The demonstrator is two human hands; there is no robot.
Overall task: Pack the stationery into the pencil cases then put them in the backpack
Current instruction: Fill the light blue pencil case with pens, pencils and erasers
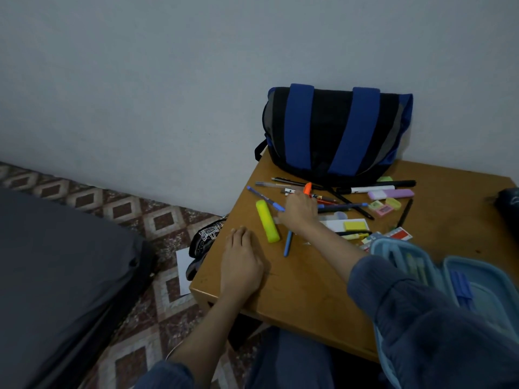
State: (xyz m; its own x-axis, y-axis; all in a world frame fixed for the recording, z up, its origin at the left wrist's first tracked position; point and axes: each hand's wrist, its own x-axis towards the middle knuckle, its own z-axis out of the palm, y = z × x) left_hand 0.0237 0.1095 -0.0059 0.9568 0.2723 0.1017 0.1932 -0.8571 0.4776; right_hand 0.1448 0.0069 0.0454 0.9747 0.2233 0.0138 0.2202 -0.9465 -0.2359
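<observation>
A blue and black backpack (335, 133) stands at the back of the small wooden table (295, 287). In front of it lie several pens, highlighters and erasers. My right hand (299, 213) reaches into that pile and holds an orange highlighter (307, 189) between its fingers. A yellow highlighter (268, 225) lies just left of it. My left hand (242, 262) rests flat on the table, fingers straight. An open light blue pencil case (460, 279) with pens inside sits at the right, partly behind my right sleeve. A black patterned pencil case (204, 241) hangs over the table's left edge.
A dark pouch (507, 204) lies at the table's right edge. The wall runs close behind the backpack. Patterned tiles cover the floor at the left, with a white sheet of paper (183, 270) beside the table and a dark grey mattress (61, 276) further left.
</observation>
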